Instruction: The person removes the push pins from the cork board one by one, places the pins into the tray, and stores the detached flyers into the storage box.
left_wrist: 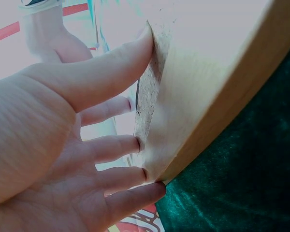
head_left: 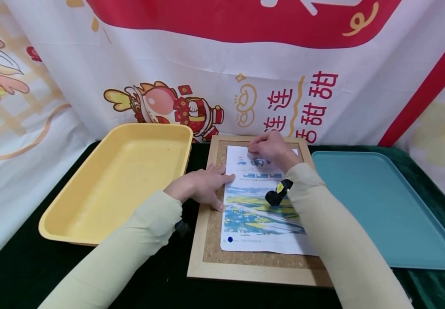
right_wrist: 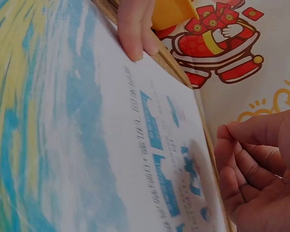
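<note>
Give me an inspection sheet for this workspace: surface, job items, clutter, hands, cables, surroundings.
Surface: green cloth under everything
Job items: sheet lying on a wood-framed cork board; blue dot at the sheet's lower left, pin or print unclear
Clutter: yellow tray left of the board, blue tray right of it
Left hand: fingers spread at the sheet's left edge
Right hand: over the sheet's top end, thumb and fingertip together; whether it holds anything can't be told; black device at that wrist
Cables: nothing seen
Surroundings: printed banner behind
</note>
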### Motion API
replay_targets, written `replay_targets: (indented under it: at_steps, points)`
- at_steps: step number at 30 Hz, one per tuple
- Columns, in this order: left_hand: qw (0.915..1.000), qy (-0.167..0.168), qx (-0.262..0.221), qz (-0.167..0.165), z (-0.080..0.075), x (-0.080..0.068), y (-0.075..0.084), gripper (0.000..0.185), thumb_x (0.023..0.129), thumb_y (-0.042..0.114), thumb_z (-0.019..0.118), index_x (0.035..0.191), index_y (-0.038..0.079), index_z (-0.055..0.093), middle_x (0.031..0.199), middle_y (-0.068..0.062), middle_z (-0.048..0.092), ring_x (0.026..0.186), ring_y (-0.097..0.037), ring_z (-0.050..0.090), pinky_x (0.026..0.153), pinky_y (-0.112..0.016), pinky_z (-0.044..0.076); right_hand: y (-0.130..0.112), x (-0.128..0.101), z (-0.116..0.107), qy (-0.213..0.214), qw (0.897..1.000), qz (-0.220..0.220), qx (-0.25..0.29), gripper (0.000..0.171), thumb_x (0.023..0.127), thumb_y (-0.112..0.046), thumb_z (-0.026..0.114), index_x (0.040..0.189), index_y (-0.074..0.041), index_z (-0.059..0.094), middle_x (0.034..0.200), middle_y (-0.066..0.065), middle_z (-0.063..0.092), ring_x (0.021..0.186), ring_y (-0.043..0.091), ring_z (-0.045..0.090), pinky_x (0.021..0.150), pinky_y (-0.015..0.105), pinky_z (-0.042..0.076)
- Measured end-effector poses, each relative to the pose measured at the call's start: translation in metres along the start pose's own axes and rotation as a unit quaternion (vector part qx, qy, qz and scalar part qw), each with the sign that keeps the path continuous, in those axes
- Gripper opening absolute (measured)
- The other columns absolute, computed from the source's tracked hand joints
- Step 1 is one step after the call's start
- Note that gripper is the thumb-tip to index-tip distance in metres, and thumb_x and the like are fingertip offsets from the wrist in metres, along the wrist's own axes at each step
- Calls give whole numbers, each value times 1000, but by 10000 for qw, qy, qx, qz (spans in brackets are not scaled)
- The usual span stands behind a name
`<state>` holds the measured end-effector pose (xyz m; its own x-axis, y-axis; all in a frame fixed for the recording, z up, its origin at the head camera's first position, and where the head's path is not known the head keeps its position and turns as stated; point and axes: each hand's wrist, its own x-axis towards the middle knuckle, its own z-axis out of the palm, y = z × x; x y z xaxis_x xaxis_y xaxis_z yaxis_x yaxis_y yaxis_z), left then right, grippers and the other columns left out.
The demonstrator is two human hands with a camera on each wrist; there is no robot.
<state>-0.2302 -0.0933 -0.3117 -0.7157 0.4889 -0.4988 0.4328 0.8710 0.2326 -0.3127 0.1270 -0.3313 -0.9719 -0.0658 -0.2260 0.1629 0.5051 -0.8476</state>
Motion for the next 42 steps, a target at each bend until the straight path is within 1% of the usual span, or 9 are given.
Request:
replay_targets:
  at_steps: [4, 10, 15, 19, 24, 28, 32, 39, 42]
  points:
    - [10000, -13, -4, -27, 1, 0, 0, 92, 98, 45, 75, 172, 26, 22, 181, -10, 0, 167, -42, -4, 134, -60, 12, -2, -5, -10, 90, 9998, -85, -159, 22, 104, -17, 70, 123, -9, 78, 123, 8, 72, 116, 26, 65, 107, 45, 47]
    - [10000, 5, 28, 0, 1, -1, 0, 92, 98, 44, 75, 172, 25, 22, 181, -11, 0, 166, -43, -3, 133, -61, 13, -7, -17, -24, 219, 9993, -121, -278, 22, 104, -20, 70, 124, -12, 77, 125, 8, 72, 121, 29, 64, 111, 50, 45]
    - [10000, 43, 4, 54, 0, -2, 0, 92, 99, 42, 75, 172, 24, 21, 181, -12, -1, 166, -44, -3, 133, -61, 14, -8, -28, -35, 357, 9986, -198, -344, 24, 104, -20, 70, 126, -12, 76, 126, 9, 72, 121, 31, 65, 111, 51, 46]
    - [10000, 52, -11, 60, 0, -4, -1, 92, 100, 41, 74, 172, 24, 21, 181, -12, -1, 166, -44, -3, 133, -61, 13, -4, -35, -42, 441, 9980, -183, -419, 25, 105, -20, 69, 127, -11, 75, 129, 10, 70, 121, 31, 63, 110, 51, 47]
    - [9999, 50, -25, 93, 1, -4, -1, 92, 100, 40, 74, 172, 24, 20, 180, -12, -2, 166, -44, -5, 133, -61, 12, 9, -43, -57, 572, 9969, -250, -475, 26, 106, -20, 67, 128, -9, 73, 132, 13, 68, 123, 34, 60, 111, 52, 49]
    - [9999, 37, -56, 141, 2, -2, -1, 91, 100, 40, 74, 172, 24, 19, 180, -12, -3, 166, -43, -6, 133, -61, 12, 23, -48, -69, 637, 9971, -299, -297, 28, 106, -22, 67, 130, -9, 72, 133, 16, 66, 121, 36, 62, 111, 53, 51]
    - [9998, 36, -117, 156, 2, -1, 1, 91, 100, 39, 74, 172, 25, 20, 180, -11, -4, 166, -42, -7, 134, -60, 11, 36, -51, -79, 725, 9971, -205, -140, 32, 106, -25, 67, 132, -7, 70, 134, 16, 64, 121, 35, 62, 112, 51, 51]
    - [10000, 34, -73, 42, 2, -4, 0, 92, 99, 40, 75, 172, 25, 20, 181, -11, -3, 166, -42, -7, 133, -61, 12, 47, -52, -87, 859, 9955, -26, 391, 37, 106, -26, 68, 138, -7, 69, 141, 14, 62, 121, 30, 64, 113, 48, 51]
    - [9999, 54, -119, 87, 2, -3, 0, 92, 99, 39, 75, 172, 24, 21, 181, -11, -3, 166, -43, -6, 133, -61, 12, 52, -53, -92, 999, 9934, -45, 567, 39, 106, -27, 68, 140, -8, 68, 141, 12, 62, 120, 28, 65, 112, 45, 52]
